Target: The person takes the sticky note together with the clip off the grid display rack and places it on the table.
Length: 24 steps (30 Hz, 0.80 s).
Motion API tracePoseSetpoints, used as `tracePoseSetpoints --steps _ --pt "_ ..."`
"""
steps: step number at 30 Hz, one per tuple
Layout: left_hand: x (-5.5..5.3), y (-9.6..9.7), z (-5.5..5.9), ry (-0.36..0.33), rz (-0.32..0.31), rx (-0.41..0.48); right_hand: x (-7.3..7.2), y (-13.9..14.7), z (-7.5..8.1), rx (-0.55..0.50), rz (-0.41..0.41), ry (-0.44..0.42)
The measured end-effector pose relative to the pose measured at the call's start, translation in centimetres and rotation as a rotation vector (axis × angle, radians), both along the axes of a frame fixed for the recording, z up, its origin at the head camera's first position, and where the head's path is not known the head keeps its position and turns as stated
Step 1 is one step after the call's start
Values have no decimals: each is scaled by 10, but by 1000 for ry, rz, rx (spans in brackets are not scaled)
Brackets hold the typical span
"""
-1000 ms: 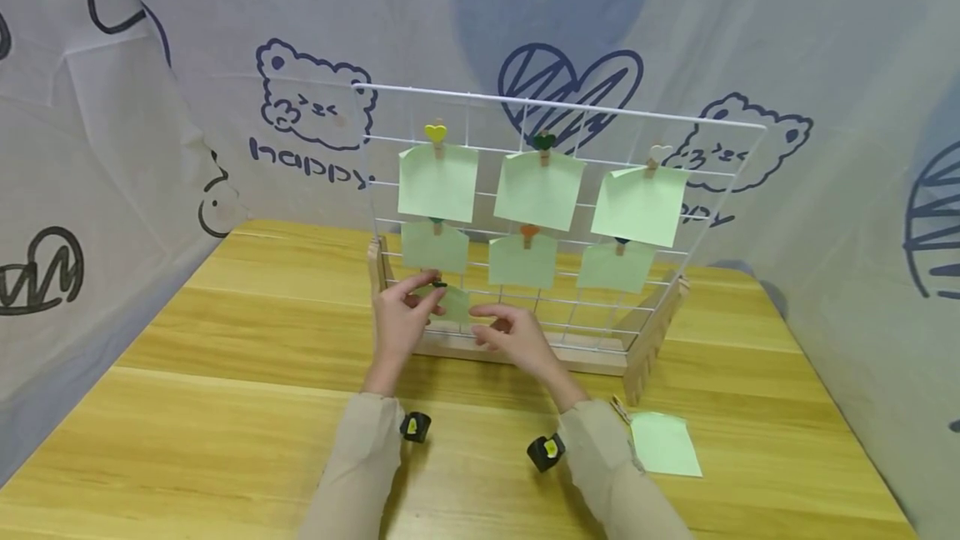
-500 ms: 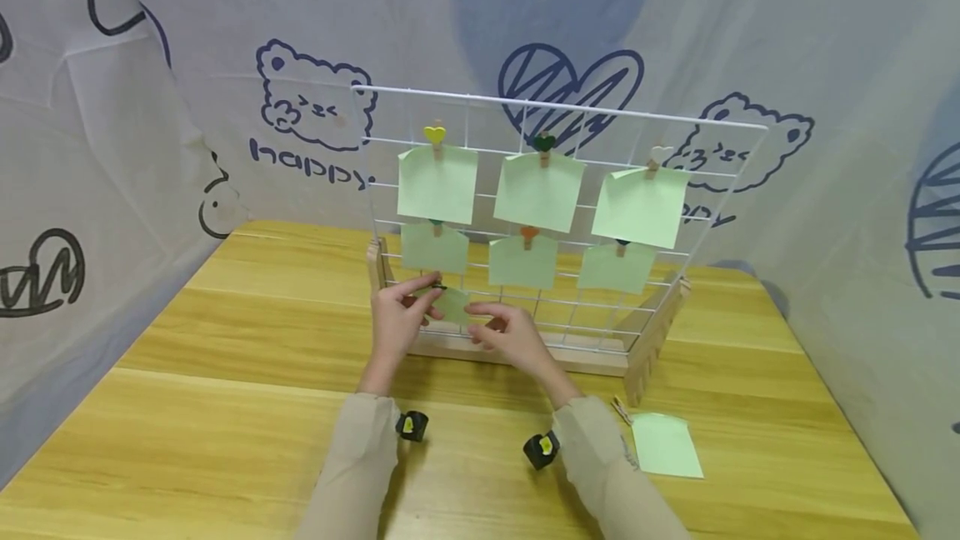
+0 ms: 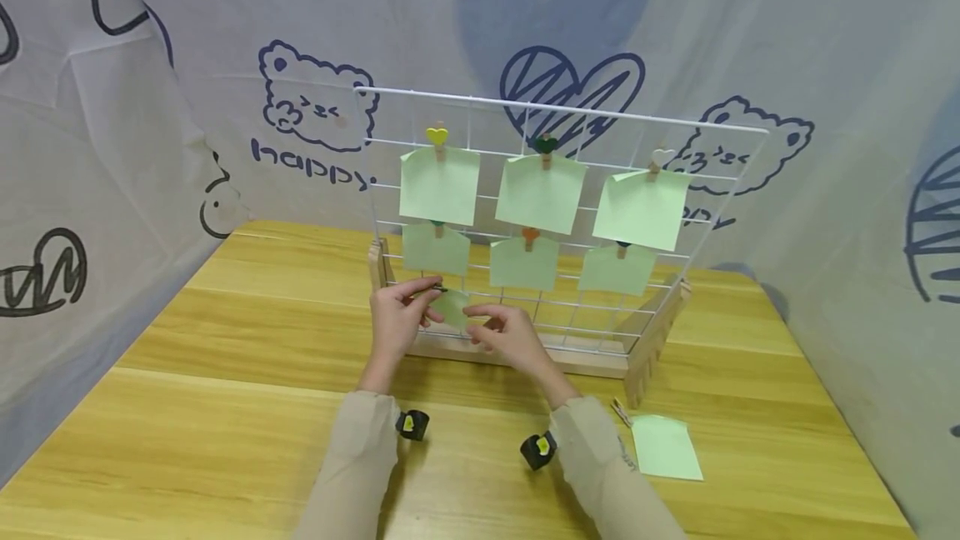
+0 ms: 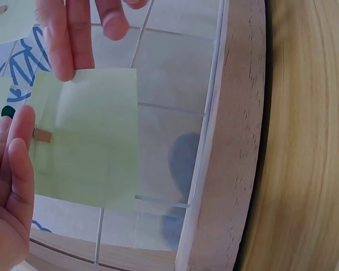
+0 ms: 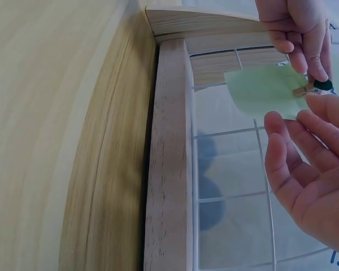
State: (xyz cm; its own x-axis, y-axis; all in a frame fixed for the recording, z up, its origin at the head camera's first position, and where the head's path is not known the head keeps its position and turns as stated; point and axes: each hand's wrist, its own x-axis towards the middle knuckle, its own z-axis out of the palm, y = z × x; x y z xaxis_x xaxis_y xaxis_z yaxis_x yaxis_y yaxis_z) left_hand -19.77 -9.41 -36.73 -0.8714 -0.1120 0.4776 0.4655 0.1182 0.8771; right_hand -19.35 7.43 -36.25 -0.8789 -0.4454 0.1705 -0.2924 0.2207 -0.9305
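Low on the left of a white wire grid [image 3: 570, 107], my left hand [image 3: 393, 319] pinches a small wooden clothespin [image 4: 43, 135] with a dark green heart [image 5: 323, 85]. The clothespin bites the top edge of a pale green paper note [image 4: 93, 141], which hangs in front of the wires. My right hand [image 3: 513, 338] pinches the note's right edge, one fingertip in front of the paper and another passing behind it. In the head view, my left fingers hide most of the clothespin and part of the note.
Two rows of green notes hang above on heart clothespins, including a yellow-heart one [image 3: 437, 137] and an orange-heart one [image 3: 530, 237]. A wooden stand [image 3: 517, 354] holds the grid. Another note [image 3: 666, 447] and clothespin [image 3: 621, 412] lie on the wooden table [image 3: 225, 440], right of my right arm.
My right hand has shifted slightly left and come to the note's edge. The note has tilted a little, while my left hand stays at the clothespin with only a slight shift.
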Motion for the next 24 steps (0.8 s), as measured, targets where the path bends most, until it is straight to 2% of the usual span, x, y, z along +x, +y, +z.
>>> tracePoseSetpoints --steps 11,18,24 --pt "-1 4 1 -14 55 15 1 -2 2 24 -17 39" --pt "-16 0 -19 1 76 26 -16 -2 -24 31 -72 114" --pt "-18 1 -22 27 106 9 -17 -6 -29 -12 -137 138"
